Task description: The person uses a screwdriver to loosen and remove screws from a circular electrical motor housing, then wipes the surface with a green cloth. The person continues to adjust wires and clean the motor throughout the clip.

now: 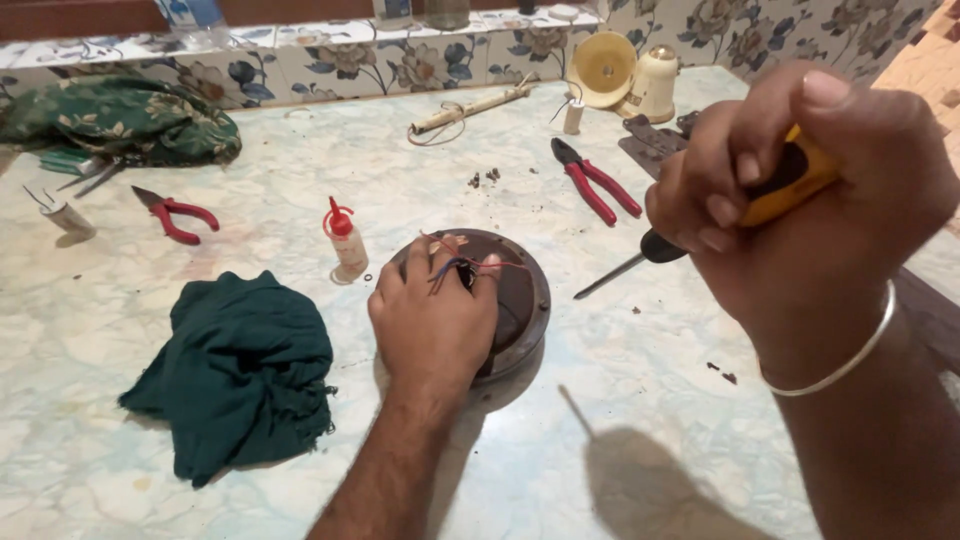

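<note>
On the worktop [640, 420], a cloth [240, 370] lies left of the disc [525, 300], bottle [346, 240] between, pliers [595, 180] behind.

A yellow-and-black screwdriver [700, 225] and a dark brown round housing [515, 300] are noted. Red-handled pliers [597, 180], a dark green cloth [240, 370] and a pale marbled desk [650, 400] are recorded. Floral-patterned tiles [350, 60] are observed behind.

A small glue bottle [346, 240], pale with a red nozzle and cap, stands upright on the bench [650, 420] just left of the round metal disc [527, 300]. No labels, signs or screens can be made out.
</note>
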